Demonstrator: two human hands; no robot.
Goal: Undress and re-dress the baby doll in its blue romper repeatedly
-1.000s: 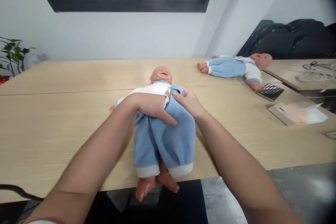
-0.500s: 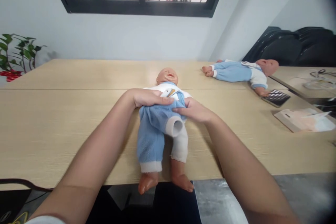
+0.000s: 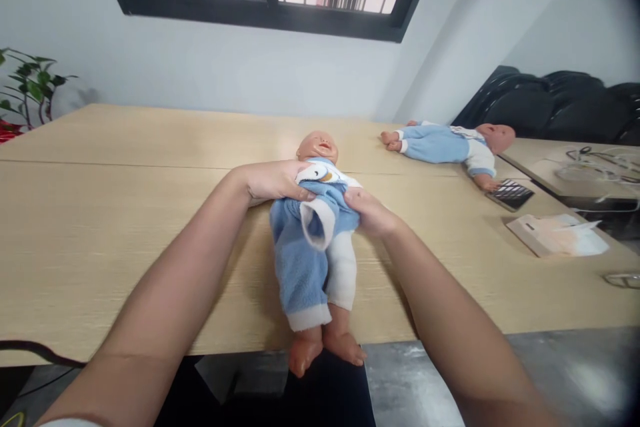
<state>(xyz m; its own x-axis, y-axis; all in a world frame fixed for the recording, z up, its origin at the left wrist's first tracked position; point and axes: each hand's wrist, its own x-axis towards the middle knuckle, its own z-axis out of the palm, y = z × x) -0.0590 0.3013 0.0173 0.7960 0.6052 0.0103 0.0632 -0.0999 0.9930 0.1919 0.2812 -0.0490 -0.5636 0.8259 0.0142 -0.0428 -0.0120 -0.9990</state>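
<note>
A baby doll lies face up on the table, its feet over the front edge. One leg is inside the blue trousers; the other shows a white covering down to the ankle. The loose trouser leg, with its white cuff open toward me, lies bunched over the doll's belly. My left hand is closed on the cloth at the doll's waist, thumb on top. My right hand pinches the trousers at the opposite side. Between my hands is a white top with an animal face.
A second doll in similar clothes lies at the back right. Near it are a dark patterned box and a tissue pack. Cables lie on the far right table, with black chairs behind. A plant stands at left.
The doll's clothed leg has shifted right, closer to the other leg. The loose white cuff has swung left and opened wider. My left hand has slid slightly left, and the view has tilted.
</note>
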